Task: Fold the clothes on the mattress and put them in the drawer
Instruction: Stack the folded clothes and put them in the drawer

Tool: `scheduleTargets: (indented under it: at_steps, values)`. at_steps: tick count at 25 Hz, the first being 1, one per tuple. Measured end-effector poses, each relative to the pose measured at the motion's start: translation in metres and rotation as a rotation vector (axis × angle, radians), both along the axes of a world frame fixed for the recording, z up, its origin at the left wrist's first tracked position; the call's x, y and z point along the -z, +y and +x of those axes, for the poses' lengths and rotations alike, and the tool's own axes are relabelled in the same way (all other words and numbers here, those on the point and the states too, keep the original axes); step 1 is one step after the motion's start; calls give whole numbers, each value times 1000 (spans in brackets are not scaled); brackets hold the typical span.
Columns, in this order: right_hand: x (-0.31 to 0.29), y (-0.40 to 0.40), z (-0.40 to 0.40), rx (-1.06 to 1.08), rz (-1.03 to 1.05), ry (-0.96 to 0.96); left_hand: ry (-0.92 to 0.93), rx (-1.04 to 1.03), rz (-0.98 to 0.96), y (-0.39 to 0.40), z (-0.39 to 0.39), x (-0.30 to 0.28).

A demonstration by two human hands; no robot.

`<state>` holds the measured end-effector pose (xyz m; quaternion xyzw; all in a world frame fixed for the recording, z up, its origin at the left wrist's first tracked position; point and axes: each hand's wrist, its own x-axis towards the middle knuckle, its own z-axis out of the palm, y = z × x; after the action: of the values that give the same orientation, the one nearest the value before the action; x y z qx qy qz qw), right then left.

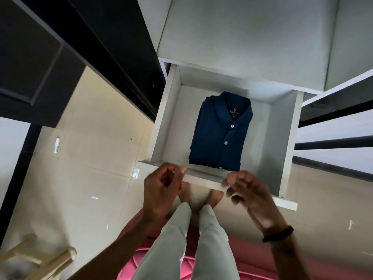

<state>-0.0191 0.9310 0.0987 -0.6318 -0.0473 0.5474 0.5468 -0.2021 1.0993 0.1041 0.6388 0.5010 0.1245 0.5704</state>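
A navy button-up shirt (220,134) lies neatly folded, collar away from me, flat on the bottom of the white drawer (169,122), which is pulled out. My left hand (163,188) hovers at the drawer's front edge with its fingers loosely curled and holds nothing. My right hand (244,193), blurred and with a black wristband, is at the same front edge to the right, fingers loosely bent and empty. Both hands are outside the drawer, just short of the shirt's hem.
A pink mattress (252,257) shows under my legs. Dark wardrobe doors (40,57) stand open at the left, more white drawer fronts (333,134) at the right. A wooden stool (40,257) sits bottom left on the glossy tiled floor (90,168).
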Motion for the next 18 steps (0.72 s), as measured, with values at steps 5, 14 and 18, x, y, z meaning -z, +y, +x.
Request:
scheduleTargets:
  at_steps: [5, 14, 18]
  values:
    - [38, -9, -71, -90, -268, 300, 154, -140, -575, -38, -40, 57]
    - [112, 8, -84, 717, -249, 636, 149, -293, -875, -38, 7, 124]
    - [106, 13, -82, 630, -226, 654, 159, -185, -892, -36, 8, 117]
